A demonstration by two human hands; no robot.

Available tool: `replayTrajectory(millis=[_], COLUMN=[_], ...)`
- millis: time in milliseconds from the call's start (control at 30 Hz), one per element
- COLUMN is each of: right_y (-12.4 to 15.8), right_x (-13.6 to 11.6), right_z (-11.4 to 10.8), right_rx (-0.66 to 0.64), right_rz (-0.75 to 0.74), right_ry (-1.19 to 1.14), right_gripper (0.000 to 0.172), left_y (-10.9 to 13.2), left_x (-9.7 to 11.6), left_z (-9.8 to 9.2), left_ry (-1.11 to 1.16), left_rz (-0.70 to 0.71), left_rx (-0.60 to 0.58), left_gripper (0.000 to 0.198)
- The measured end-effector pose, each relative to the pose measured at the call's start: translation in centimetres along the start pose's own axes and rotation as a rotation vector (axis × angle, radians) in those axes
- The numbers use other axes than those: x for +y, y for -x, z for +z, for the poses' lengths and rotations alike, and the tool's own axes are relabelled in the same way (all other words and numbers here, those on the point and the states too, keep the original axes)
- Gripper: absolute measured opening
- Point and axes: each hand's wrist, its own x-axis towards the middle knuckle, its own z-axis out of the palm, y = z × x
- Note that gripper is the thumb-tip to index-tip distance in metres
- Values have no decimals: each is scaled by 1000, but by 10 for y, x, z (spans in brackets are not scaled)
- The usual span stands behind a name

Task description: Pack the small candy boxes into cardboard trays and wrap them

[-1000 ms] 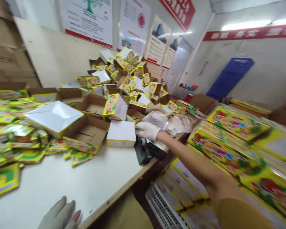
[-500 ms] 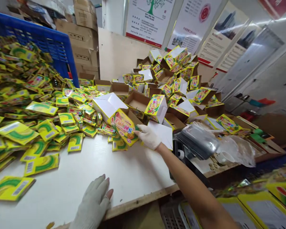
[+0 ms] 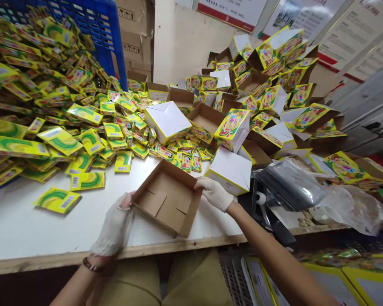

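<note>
An open cardboard box (image 3: 169,195), brown inside with cut flaps in its bottom, is tilted over the near part of the table. My right hand (image 3: 215,193), in a white glove with bare fingertips, pinches its right wall. At the left corner of the box is my left hand (image 3: 113,225), gloved too and slightly blurred, its fingers closed on the edge. Just beyond the box lie several small yellow-green packets (image 3: 187,161). A white-bottomed carton (image 3: 230,170) rests upside down beside my right hand.
A large heap of yellow packets (image 3: 60,140) spreads over the left, in front of a blue crate (image 3: 104,34). Empty display boxes (image 3: 232,127) are piled at the back right. A black plastic-wrapped item (image 3: 287,182) and a clear bag (image 3: 354,208) lie right, near the wooden table edge (image 3: 217,243).
My right hand has brought the box nearer and turned its open side up. My left hand has risen from the table edge to the box's left corner. The view has shifted.
</note>
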Motion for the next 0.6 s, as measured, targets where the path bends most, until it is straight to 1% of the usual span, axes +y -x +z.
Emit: replayTrajectory(millis=[67,133,200,267,300,333,400,467,500,533,600], right_y=[-5,-8,-13,-23,-31,-41,-66,-91,-103,-113,-129], right_x=[0,-7,-17,-25,-27,-28,-26,-23,-21,-19,-18], right_z=[2,3,1,-2,-4,-5,-7,-4,0,5,19], right_rx=[63,52,-54,-189,-237,-258,-216,-185,-207,-254,-349], right_rz=[114,163,132,96,84,77,92,135,162,184,197], right_ry=[-93,-86,-21,39,58,74,122,219,283,342,411], right_gripper=[32,34,26,15,17,22,26,19,15,11,6], left_y=[13,29,43,48,46,39,17,-15,-30,-45,-65], left_x=[-5,-15,-28,-36,-38,-37,-29,-14,-5,3,17], left_z=[-5,-9,-14,-22,-28,-37,-60,-90,-107,-123,-149], left_ry=[-174,-292,-362,-383,-385,-395,-487,-715,-880,-1035,-1232], left_rz=[10,8,9,26,40,64,147,240,255,200,22], left_rx=[-62,-73,-73,-116,-137,-137,-53,81,124,175,128], left_gripper=[58,57,56,54,54,55,55,52,50,50,57])
